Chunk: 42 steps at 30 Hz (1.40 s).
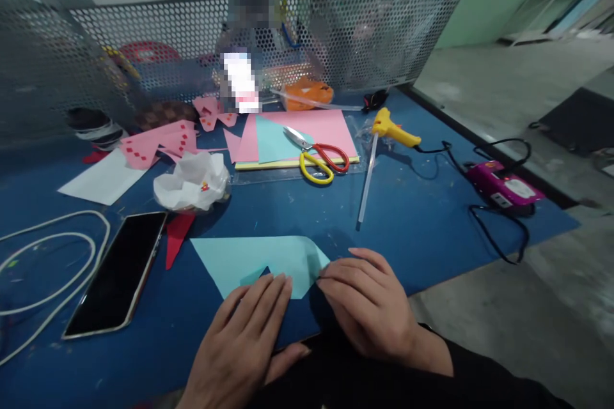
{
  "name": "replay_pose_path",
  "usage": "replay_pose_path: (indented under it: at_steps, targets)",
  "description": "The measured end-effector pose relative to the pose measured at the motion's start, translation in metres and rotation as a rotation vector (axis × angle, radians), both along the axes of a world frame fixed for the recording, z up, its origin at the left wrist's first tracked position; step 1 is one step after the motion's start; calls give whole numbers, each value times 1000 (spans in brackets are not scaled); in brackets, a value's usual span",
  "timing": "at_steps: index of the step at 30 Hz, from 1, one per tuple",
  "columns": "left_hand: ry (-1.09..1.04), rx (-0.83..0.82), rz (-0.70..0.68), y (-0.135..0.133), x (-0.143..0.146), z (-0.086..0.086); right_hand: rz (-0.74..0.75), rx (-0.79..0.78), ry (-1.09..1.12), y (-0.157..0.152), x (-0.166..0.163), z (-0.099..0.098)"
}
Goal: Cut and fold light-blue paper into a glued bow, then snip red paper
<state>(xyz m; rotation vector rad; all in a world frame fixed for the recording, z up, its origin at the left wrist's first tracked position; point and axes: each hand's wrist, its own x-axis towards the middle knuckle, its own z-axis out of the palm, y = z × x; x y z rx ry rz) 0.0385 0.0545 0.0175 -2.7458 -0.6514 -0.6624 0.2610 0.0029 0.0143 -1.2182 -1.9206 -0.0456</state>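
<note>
A sheet of light turquoise paper [283,255] lies on the blue table in front of me, with a small cut-out notch near its lower edge. My left hand [240,332] rests over that lower edge, fingers stretched out flat and pressing the sheet down. At the paper's right corner, my right hand [369,300] has its fingertips closed on the edge; the thumb is hidden underneath. The sheet curls up slightly near that corner. Scissors [316,166] with one red and one yellow handle lie beyond, on a stack of pink paper [330,131].
A yellow glue gun [393,131] with a long glue stick stands at the right, corded to a magenta box [503,185]. Left are a phone [119,275], a white cable [91,236], a red scrap [178,239], a tissue-lined bowl [192,182] and pink cut-outs [158,144]. Perforated metal panels [374,32] border the back.
</note>
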Motion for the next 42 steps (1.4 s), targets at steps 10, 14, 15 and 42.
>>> replay_pose_path:
  at_steps: [10,14,15,42]
  targets:
    - [-17,-153,57,-7,2,-1,-24,-27,1,-4,6,0]
    - [17,-177,67,-8,2,3,-14,-34,7,-6,8,-4]
    - [20,-182,69,-8,2,3,-7,-30,10,-7,8,-4]
    - [-52,-209,84,-12,9,6,136,-46,-298,-1,-10,-14]
